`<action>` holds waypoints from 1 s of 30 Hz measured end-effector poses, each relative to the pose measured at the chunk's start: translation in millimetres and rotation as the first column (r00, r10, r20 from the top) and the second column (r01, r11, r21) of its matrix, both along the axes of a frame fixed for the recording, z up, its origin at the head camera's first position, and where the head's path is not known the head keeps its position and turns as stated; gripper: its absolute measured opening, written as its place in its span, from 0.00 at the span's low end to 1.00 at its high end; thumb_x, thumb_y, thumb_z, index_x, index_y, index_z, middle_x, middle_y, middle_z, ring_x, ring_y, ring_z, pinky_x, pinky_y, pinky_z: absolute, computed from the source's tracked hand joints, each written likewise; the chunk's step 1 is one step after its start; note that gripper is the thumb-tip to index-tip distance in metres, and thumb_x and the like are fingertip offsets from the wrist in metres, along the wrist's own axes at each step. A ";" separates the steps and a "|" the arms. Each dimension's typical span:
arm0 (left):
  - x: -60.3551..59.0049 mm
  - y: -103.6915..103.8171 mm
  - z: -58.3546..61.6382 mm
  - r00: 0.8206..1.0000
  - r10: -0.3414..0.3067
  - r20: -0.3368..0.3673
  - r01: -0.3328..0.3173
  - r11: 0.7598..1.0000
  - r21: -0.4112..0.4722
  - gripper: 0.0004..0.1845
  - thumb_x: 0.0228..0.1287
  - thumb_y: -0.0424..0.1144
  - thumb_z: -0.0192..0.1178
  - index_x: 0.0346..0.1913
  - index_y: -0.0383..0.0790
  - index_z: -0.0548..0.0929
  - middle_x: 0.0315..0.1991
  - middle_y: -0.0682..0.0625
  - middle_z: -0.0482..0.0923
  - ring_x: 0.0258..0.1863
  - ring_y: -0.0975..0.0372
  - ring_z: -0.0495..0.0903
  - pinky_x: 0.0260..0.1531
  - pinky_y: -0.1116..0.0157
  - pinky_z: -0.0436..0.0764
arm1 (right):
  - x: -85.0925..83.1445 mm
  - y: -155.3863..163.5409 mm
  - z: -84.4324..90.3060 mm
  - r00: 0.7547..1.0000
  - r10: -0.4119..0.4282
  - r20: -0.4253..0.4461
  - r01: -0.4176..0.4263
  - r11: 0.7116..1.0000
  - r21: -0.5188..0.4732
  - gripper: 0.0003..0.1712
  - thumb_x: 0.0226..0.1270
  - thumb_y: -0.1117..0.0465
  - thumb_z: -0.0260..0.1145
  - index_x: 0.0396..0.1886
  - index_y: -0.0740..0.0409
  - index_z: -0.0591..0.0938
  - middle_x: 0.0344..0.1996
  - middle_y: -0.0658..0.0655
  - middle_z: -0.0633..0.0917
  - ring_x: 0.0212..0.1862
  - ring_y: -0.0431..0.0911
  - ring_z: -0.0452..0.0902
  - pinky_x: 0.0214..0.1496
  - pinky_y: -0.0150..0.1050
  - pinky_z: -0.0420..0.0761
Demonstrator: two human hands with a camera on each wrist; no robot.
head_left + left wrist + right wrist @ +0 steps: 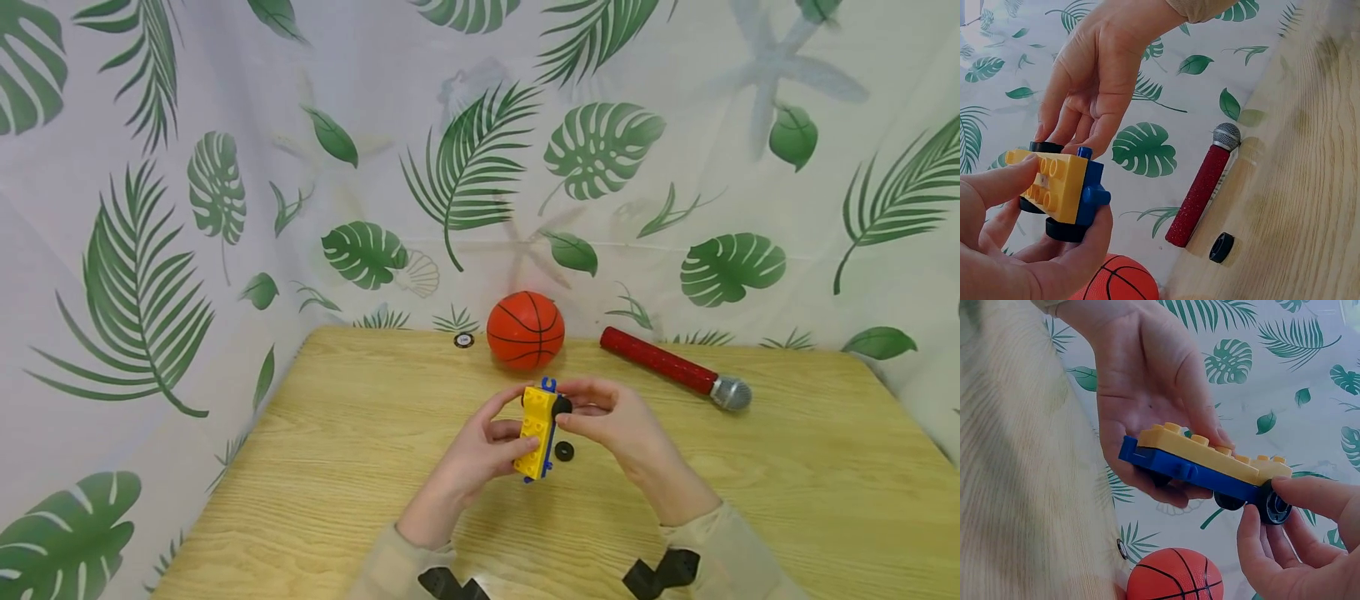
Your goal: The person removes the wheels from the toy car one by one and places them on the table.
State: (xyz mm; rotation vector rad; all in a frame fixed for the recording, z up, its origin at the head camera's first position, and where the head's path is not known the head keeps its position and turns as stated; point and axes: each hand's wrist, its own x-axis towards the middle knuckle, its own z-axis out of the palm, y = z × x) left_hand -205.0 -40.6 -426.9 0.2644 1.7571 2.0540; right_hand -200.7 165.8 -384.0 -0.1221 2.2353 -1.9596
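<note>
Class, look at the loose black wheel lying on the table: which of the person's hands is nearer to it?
Right. The right hand sits just beside and above the loose wheel, pinching a wheel on the toy car. The left hand grips the car from the far side, with the car between it and the wheel.

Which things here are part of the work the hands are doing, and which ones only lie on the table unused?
In use:
- toy car, gripped by the left hand
- wheel on the car, pinched by the right hand
- loose wheel on the table beside the car

Lying about:
- basketball
- microphone
- small disc left of the ball
</note>
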 end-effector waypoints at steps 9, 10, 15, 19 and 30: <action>3.1 -0.8 0.7 0.999 -0.046 -0.009 0.046 0.999 -0.007 0.37 0.66 0.27 0.61 0.74 0.57 0.65 0.49 0.40 0.81 0.41 0.59 0.83 0.36 0.63 0.86 | 3.2 1.1 -3.3 1.000 0.002 0.011 -0.002 1.000 0.004 0.25 0.63 0.69 0.70 0.59 0.73 0.75 0.38 0.49 0.84 0.41 0.43 0.80 0.46 0.29 0.82; 3.6 -1.1 0.8 0.998 -0.055 -0.007 0.055 0.998 -0.002 0.37 0.66 0.27 0.61 0.74 0.57 0.64 0.49 0.39 0.81 0.41 0.58 0.83 0.36 0.63 0.86 | 3.3 1.1 -3.7 1.000 0.004 0.012 -0.005 1.000 0.010 0.25 0.62 0.69 0.70 0.58 0.72 0.76 0.38 0.50 0.84 0.41 0.43 0.80 0.46 0.29 0.82; 5.2 -2.2 1.1 0.995 -0.101 0.006 0.101 0.995 -0.001 0.38 0.67 0.27 0.60 0.75 0.58 0.63 0.52 0.37 0.80 0.44 0.57 0.84 0.37 0.61 0.87 | 4.1 2.5 -6.6 1.000 0.018 0.022 -0.019 0.999 0.034 0.24 0.62 0.68 0.71 0.57 0.70 0.77 0.38 0.51 0.84 0.41 0.45 0.78 0.46 0.30 0.81; 5.6 -3.7 0.1 0.995 -0.101 0.012 0.101 0.995 -0.013 0.37 0.67 0.27 0.61 0.73 0.58 0.65 0.52 0.38 0.80 0.45 0.56 0.84 0.39 0.59 0.87 | 4.2 2.9 -9.4 0.999 0.041 0.016 -0.042 0.999 0.031 0.24 0.61 0.69 0.71 0.56 0.72 0.76 0.38 0.51 0.84 0.40 0.45 0.78 0.45 0.30 0.82; 6.9 -0.1 2.2 0.999 -0.037 0.007 0.037 0.999 0.005 0.36 0.64 0.26 0.63 0.72 0.54 0.67 0.46 0.42 0.83 0.40 0.58 0.85 0.36 0.60 0.87 | 5.4 0.5 -2.5 0.999 0.030 0.020 -0.031 0.999 0.029 0.24 0.63 0.69 0.69 0.57 0.74 0.75 0.37 0.50 0.85 0.40 0.42 0.80 0.46 0.29 0.82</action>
